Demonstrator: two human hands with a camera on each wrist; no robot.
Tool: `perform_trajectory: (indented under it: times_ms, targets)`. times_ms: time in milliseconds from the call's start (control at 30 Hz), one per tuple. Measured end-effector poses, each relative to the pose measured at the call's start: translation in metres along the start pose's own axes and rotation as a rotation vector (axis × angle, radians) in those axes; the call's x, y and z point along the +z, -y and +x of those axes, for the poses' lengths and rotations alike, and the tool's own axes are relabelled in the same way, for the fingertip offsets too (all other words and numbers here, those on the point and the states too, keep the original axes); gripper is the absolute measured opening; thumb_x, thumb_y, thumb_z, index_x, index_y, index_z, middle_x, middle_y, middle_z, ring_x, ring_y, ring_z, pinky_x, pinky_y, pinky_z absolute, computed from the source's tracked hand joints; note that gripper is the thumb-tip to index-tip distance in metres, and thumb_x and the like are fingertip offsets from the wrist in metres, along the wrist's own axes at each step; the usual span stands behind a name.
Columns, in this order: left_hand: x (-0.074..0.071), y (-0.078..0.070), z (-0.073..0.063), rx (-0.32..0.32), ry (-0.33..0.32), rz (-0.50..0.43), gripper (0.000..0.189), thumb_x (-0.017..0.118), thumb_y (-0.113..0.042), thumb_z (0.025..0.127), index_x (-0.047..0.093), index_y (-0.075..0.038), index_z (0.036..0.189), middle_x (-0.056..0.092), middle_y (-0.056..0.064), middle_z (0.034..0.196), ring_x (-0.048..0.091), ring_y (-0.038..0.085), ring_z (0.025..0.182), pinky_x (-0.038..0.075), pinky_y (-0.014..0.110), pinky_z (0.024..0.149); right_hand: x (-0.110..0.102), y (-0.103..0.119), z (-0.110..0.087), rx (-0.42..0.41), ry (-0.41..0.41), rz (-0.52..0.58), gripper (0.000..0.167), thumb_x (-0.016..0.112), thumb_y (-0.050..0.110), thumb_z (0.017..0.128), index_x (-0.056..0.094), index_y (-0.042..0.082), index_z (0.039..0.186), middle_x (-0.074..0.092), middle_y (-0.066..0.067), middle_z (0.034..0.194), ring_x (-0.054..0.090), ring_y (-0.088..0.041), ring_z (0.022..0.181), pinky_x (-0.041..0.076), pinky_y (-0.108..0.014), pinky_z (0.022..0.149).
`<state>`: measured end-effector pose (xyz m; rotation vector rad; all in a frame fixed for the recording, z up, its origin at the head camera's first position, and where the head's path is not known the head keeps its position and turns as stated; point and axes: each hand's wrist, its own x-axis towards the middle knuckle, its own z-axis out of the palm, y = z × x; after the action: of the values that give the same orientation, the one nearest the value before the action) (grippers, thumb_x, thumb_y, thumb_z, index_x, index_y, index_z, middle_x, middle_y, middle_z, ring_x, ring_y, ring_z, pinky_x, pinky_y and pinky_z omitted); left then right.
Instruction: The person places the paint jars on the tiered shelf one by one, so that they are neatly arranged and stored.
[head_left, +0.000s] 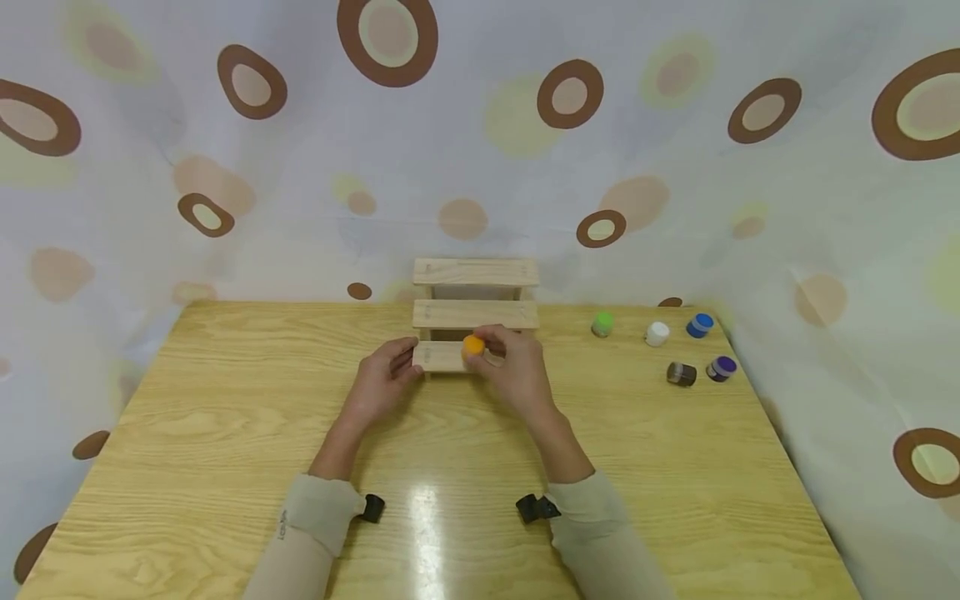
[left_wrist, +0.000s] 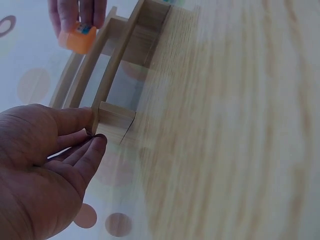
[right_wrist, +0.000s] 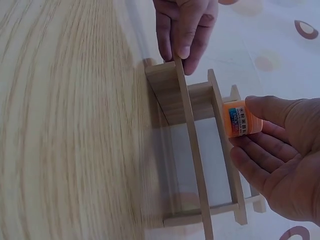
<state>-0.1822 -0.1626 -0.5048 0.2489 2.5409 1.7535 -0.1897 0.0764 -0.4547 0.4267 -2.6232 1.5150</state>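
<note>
A small three-tier wooden stepped shelf [head_left: 476,314] stands at the table's back edge. My left hand [head_left: 381,385] pinches the left end of its lowest board, thumb on one face and fingers on the other in the left wrist view. In my right hand [head_left: 519,371] is a small orange paint jar [right_wrist: 242,119] with a printed label, held between thumb and fingers. From the head view the jar appears over the lowest board; whether it touches a board I cannot tell. The right hand hides the right part of that board.
On the right of the wooden table [head_left: 247,433] are several other paint jars: a green one [head_left: 602,324], a white one [head_left: 657,334], a blue one [head_left: 700,325], a purple one [head_left: 721,368] and a dark one [head_left: 682,374] on its side. A patterned cloth [head_left: 465,150] hangs behind.
</note>
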Motion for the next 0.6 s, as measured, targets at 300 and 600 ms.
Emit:
perform_trajectory:
  times_ms: [300,600]
  targets:
    - [-0.004,-0.003,0.0,-0.007,0.002,0.03,0.054,0.067,0.002,0.103,0.047,0.01,0.152,0.049,0.027,0.154,0.054,0.039,0.142,0.053,0.032,0.11,0.017,0.006,0.011,-0.007,0.048,0.088,0.039,0.083,0.008,0.094,0.071,0.0,0.13,0.074,-0.013,0.124,0.072,-0.027,0.117,0.062,-0.037,0.101]
    - [-0.001,-0.003,-0.001,-0.01,0.0,0.006,0.054,0.066,0.004,0.102,0.046,0.012,0.151,0.049,0.029,0.154,0.053,0.04,0.142,0.052,0.034,0.112,0.025,0.004,0.015,0.018,0.075,0.045,0.038,0.083,0.009,0.094,0.071,0.001,0.129,0.075,-0.012,0.124,0.072,-0.025,0.117,0.063,-0.034,0.099]
